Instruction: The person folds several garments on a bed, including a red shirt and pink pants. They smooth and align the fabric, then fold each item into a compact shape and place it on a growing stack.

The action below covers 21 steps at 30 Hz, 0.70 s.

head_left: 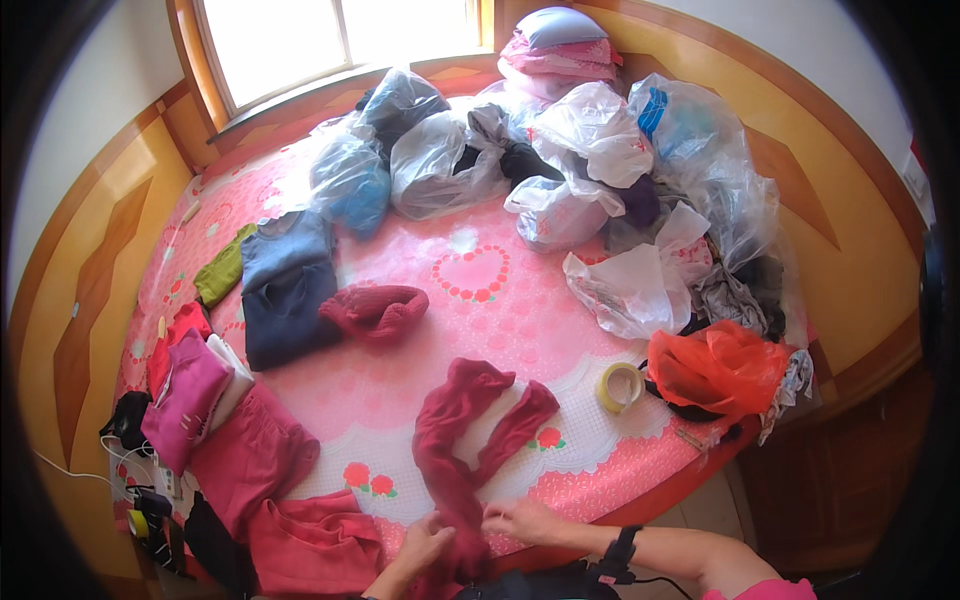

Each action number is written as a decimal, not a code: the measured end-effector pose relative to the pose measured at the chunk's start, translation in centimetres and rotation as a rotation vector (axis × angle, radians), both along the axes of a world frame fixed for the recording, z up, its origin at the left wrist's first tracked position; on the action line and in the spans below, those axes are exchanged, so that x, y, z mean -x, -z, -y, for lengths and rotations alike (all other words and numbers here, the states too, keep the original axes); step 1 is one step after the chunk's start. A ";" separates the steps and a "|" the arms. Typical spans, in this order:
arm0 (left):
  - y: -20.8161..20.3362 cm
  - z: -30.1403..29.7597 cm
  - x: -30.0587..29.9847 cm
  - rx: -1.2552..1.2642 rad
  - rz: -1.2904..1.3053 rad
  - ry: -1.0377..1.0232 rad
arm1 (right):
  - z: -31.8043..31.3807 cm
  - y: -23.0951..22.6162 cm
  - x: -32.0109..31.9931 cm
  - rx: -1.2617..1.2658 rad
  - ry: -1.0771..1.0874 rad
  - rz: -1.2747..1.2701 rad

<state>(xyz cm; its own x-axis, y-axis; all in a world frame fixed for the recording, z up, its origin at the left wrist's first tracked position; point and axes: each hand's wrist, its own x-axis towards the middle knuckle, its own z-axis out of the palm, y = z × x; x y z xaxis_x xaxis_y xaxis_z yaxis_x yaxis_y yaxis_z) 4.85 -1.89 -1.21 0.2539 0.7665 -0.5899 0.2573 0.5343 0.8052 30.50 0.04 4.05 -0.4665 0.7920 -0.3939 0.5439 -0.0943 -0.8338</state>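
A pair of dark red leggings (443, 465) lies on the bed in front of me, its two legs bent apart and pointing away, its upper end bunched at the near edge. My left hand (425, 541) is closed on the left edge of that bunched end. On the opposite edge, my right hand (522, 521) pinches the fabric with curled fingers. Further off rests a crumpled dark red knit garment (375, 314), against a folded navy garment (290, 312). Red trousers (315, 540) lie left of my left hand.
The bed (380, 395) has a pink flowered cover. Several plastic bags of clothes (440, 165) line its far side. A tape roll (620, 388) and a red bag (720, 368) sit at right. Magenta clothing (188, 400), cables and a power strip (168, 482) are at left.
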 end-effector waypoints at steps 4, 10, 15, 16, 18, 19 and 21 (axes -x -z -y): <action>0.9 2.0 0.6 -0.061 -0.100 0.047 | -4.4 1.1 -2.1 -0.122 0.551 0.037; -0.6 2.3 -0.2 -0.128 0.033 -0.092 | -7.2 1.7 4.0 0.000 0.557 0.026; -1.6 2.4 0.9 0.080 -0.105 -0.062 | -8.1 0.9 6.1 -0.038 0.439 -0.132; -1.9 2.1 1.7 0.204 -0.151 -0.017 | -8.2 0.6 5.4 -0.022 0.445 -0.172; -3.0 1.6 4.4 0.129 -0.023 -0.155 | -7.4 -0.1 2.9 0.029 0.598 -0.784; -3.7 1.6 5.7 0.130 0.097 -0.305 | -6.4 -0.5 0.5 0.095 0.589 -0.888; -5.0 1.0 8.6 0.052 0.208 -0.445 | -3.9 -0.7 -4.2 0.201 0.540 -0.860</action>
<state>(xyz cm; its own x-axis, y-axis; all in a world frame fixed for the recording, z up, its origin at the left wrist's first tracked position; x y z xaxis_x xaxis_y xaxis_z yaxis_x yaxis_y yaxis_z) -3.70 -2.94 3.82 0.0249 0.7980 -0.6021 -0.1679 0.5971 0.7844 34.72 3.91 4.75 -0.2544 0.9359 -0.2436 -0.3840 -0.3289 -0.8628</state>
